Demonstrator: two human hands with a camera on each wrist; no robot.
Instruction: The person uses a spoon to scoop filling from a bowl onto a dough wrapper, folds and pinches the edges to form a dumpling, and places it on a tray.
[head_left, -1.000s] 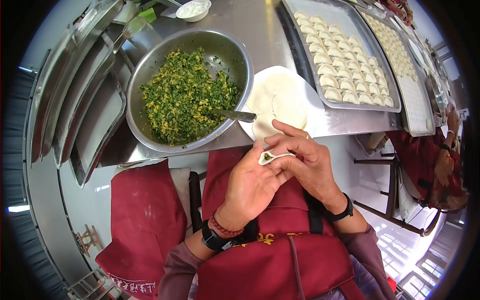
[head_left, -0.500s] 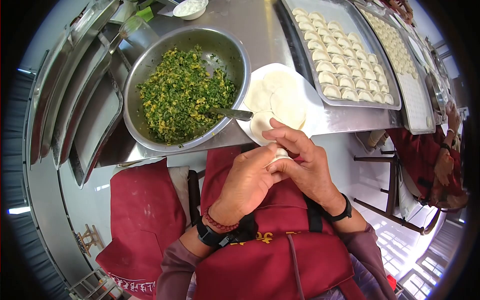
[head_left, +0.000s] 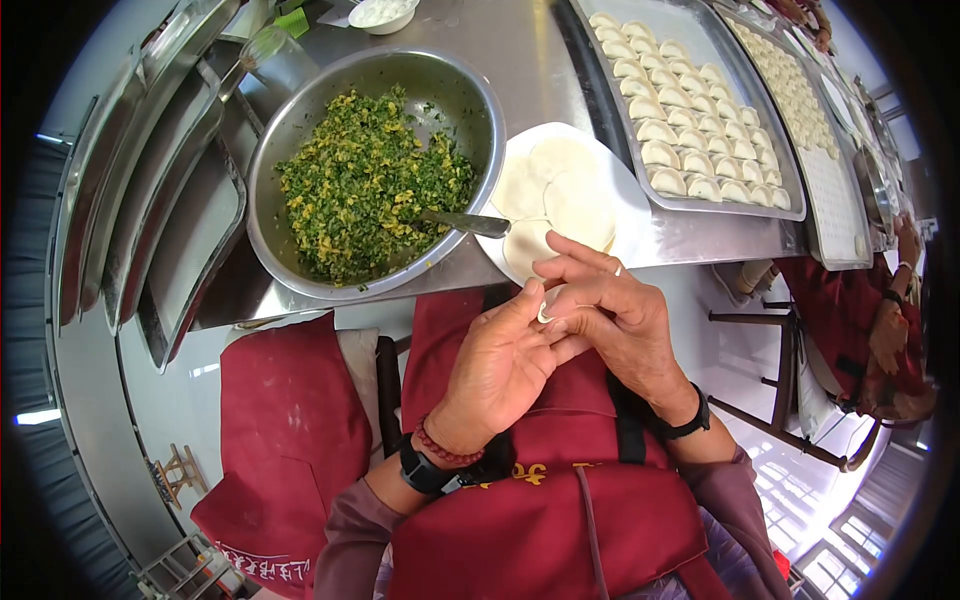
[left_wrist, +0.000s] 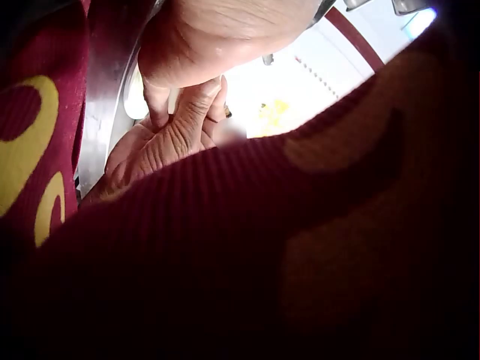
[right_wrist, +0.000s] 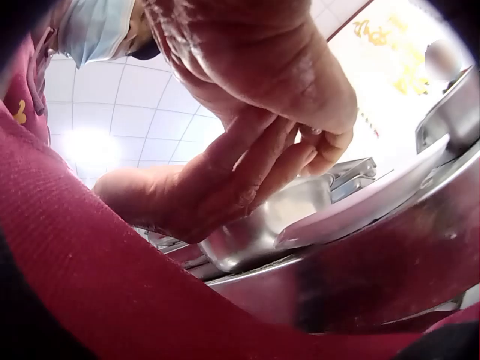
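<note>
Through the head camera I find the pale piece of white dough [head_left: 544, 313] at mid-view, just past the steel tabletop's [head_left: 525, 75] near edge, raised between both hands. Each is grasping it: the right hand [head_left: 625, 325] pinches it between thumb and forefinger, while the left hand [head_left: 505, 375] has its thumb on the other end, the remaining fingers mostly out of my sight underneath. I judge that one side steadies while the other presses, but with only a sliver showing, I cannot tell whether the edge is closed. At 12 o'clock from the dough, the white plate [head_left: 632, 215] carries flat round wrappers [head_left: 580, 205], probably kept nearest for an easy reach. At 10 o'clock sits the wide steel bowl [head_left: 440, 92] of chopped green-and-yellow filling [head_left: 370, 185]; its metal spoon's handle [head_left: 470, 223] points toward 4 o'clock, handy for the right side. At 1 o'clock, half-moon dumplings [head_left: 681, 117] line the metal tray [head_left: 660, 14] in rows, presumably spaced that way against sticking.
</note>
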